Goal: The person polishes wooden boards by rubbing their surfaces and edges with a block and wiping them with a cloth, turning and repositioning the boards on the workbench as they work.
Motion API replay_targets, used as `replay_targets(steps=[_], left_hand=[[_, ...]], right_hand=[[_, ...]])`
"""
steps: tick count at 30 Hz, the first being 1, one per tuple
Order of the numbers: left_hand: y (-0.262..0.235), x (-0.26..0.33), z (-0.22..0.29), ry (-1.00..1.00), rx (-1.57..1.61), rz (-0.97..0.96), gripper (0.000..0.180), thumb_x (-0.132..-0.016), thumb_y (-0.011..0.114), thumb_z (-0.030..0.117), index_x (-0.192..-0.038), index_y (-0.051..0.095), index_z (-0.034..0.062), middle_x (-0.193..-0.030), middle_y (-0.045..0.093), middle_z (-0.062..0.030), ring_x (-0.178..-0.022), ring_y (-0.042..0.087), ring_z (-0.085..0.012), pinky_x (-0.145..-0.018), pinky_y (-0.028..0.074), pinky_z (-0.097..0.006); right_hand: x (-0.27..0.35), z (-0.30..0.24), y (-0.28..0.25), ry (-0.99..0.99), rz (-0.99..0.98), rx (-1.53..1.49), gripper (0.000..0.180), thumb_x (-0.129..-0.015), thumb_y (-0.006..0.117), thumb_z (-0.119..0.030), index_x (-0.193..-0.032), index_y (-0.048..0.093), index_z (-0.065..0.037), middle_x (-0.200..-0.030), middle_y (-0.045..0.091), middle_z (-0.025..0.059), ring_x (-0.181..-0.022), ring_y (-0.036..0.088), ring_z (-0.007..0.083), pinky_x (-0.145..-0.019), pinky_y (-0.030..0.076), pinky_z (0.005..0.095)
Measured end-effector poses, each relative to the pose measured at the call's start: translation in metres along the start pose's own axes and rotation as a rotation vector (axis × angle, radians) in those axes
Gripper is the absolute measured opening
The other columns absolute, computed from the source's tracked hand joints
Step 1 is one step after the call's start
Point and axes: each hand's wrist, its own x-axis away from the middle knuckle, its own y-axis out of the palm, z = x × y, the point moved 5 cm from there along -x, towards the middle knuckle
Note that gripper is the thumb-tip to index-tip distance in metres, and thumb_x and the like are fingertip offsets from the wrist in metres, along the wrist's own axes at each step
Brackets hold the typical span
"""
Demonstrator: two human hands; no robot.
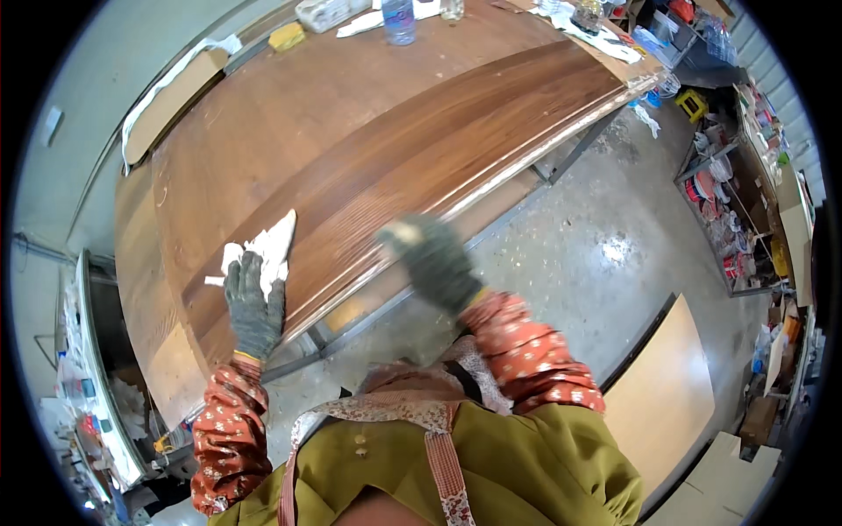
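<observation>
A long dark-brown wood-grain board [386,167] lies along the near side of the workbench. My left hand [254,307], in a dark grey knitted glove, is closed on a crumpled white cloth [279,241] against the board's left part, its fingers fairly straight. Motion blurs my right hand [431,261], gloved the same way, over the board's near edge. Its fingers look curled, and a pale patch shows at them, too smeared to name.
On the bench's far side stand a water bottle [400,22] and a yellow sponge-like block [286,37]. Cluttered shelves [715,202] line the right wall. A pale panel [664,399] rests at the lower right, near flattened cardboard [724,486]. Metal bench legs [574,158] show below.
</observation>
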Motion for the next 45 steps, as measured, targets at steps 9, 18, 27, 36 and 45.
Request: replay_targets(steps=[9,18,27,36,45], left_hand=[[0.036,-0.023,0.010,-0.187,-0.098,-0.065,0.047,-0.092,0.055,0.019,-0.134,0.045,0.0007,-0.137,0.047,-0.0214,-0.131,0.039,-0.0398,-0.111,0.027,-0.047],[0.058,-0.055,0.011,-0.550,-0.309,-0.068,0.051,-0.098,0.045,0.037,-0.133,0.047,-0.0007,-0.131,0.051,-0.0263,-0.122,0.044,-0.0421,-0.105,0.033,-0.048],[0.059,-0.061,0.018,-0.671,-0.181,-0.109,0.053,-0.097,0.050,0.034,-0.137,0.042,0.0008,-0.136,0.046,-0.0255,-0.127,0.040,-0.0413,-0.108,0.030,-0.048],[0.052,-0.084,0.050,-0.820,0.139,-0.002,0.046,-0.102,0.037,0.030,-0.141,0.041,0.0074,-0.143,0.044,-0.0159,-0.130,0.041,-0.0300,-0.110,0.029,-0.041],[0.054,-0.238,0.198,-0.852,0.438,-0.033,0.062,-0.095,0.036,0.051,-0.144,0.042,0.0131,-0.143,0.046,-0.0163,-0.126,0.048,-0.0302,-0.104,0.037,-0.042]], right_hand=[[-0.006,0.294,-0.140,0.429,0.272,-0.029,0.031,-0.080,0.062,-0.010,-0.111,0.063,-0.008,-0.107,0.064,0.0099,-0.101,0.059,0.0291,-0.089,0.050,0.0396],[0.019,0.335,-0.109,0.114,-0.080,0.094,0.045,-0.079,0.061,-0.015,-0.124,0.058,-0.016,-0.087,0.064,0.0091,-0.082,0.062,0.0282,-0.073,0.050,0.0405],[0.021,0.345,-0.088,0.101,0.023,0.014,0.038,-0.082,0.059,-0.020,-0.120,0.062,-0.016,-0.104,0.063,0.0091,-0.096,0.060,0.0247,-0.085,0.049,0.0388],[0.000,0.515,-0.232,0.287,0.062,0.307,0.032,-0.077,0.064,-0.013,-0.110,0.063,-0.012,-0.107,0.064,0.0123,-0.101,0.060,0.0333,-0.086,0.048,0.0431],[0.006,0.515,-0.221,0.098,-0.144,0.226,0.038,-0.082,0.063,-0.018,-0.120,0.060,-0.016,-0.123,0.058,0.0136,-0.115,0.053,0.0330,-0.097,0.042,0.0446]])
